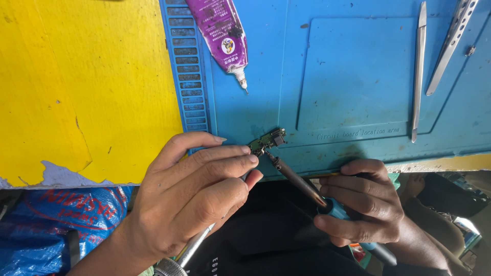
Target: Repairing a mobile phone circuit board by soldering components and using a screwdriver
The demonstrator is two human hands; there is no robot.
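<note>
Head view: the left hand (197, 197) pinches tweezers (197, 245) shut, pinning a small board (267, 140) at the blue mat's (358, 76) near edge. The right hand (360, 202), fingers wrapped, sets a soldering iron (299, 179) onto it — soldering seems underway; a steady tip matters next.

**Bench count**

Lying on one blue work mat (353, 76) are two metal tweezers (418, 66), one purple glue tube (221, 36) and one small circuit part (267, 141). One soldering iron (302, 184) is showing, with two hands working: left hand (189, 199), right hand (360, 202).
</note>
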